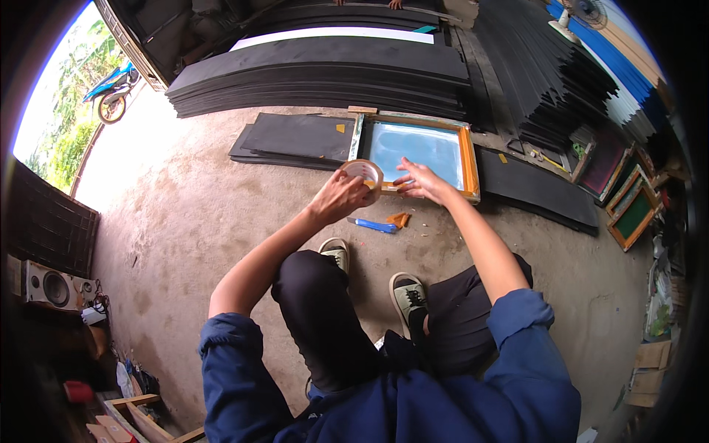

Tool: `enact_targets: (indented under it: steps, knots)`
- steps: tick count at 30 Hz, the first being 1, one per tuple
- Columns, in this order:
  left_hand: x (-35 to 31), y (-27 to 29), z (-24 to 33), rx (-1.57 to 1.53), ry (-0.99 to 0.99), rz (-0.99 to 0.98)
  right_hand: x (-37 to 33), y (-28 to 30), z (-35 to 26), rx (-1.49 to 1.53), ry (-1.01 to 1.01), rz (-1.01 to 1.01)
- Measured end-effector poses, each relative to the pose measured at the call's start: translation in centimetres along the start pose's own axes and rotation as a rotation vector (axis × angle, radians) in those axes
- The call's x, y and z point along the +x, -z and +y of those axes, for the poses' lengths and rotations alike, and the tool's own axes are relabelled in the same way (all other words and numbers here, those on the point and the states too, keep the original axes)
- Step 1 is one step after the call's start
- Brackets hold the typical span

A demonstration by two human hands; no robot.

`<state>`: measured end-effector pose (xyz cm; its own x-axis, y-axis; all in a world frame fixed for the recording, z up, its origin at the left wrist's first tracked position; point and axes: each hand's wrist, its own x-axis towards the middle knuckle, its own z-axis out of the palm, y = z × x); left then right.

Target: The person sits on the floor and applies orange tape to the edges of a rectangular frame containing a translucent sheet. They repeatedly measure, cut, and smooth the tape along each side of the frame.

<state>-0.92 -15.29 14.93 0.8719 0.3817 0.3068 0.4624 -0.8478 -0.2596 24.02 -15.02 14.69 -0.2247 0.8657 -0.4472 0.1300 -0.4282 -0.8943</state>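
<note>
A roll of clear tape [378, 177] is gripped in my left hand [341, 195], with its ring facing up near the frame's front left corner. My right hand [428, 181] is over the frame's near edge, fingers apart and pointing toward the roll. I cannot make out any strip of tape between the hands. Beneath them lies a wooden frame [469, 159] stretched with a pale blue mesh [417, 148]. On the floor nearer to me are a blue utility knife [375, 226] and a crumpled orange-brown scrap [399, 219].
Black sheets [295, 138] lie left of the frame, and another black sheet [539, 188] lies right. A tall stack of long black boards [317, 74] stands behind. More framed screens [634, 207] lean at the right. A speaker [55, 286] sits far left.
</note>
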Motion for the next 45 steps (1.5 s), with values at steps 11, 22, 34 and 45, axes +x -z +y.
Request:
enact_targets:
  steps: [11,22,34,45]
  knots:
    - [2.3,-5.4,-4.8,-0.04,0.451,-1.225,1.8,13.1,1.2,-0.631,-0.096,0.181]
    - [-4.0,-22.5,-4.0,0.214,0.64,-1.084,7.8,11.0,13.3,-1.384,0.381,0.253]
    - [-2.0,-22.5,-3.0,-0.145,0.562,-1.138,9.5,9.8,16.8,-1.059,0.411,0.474]
    - [8.4,-20.9,-1.1,-0.53,0.272,-0.049,9.9,9.4,14.6,-0.95,0.377,0.517]
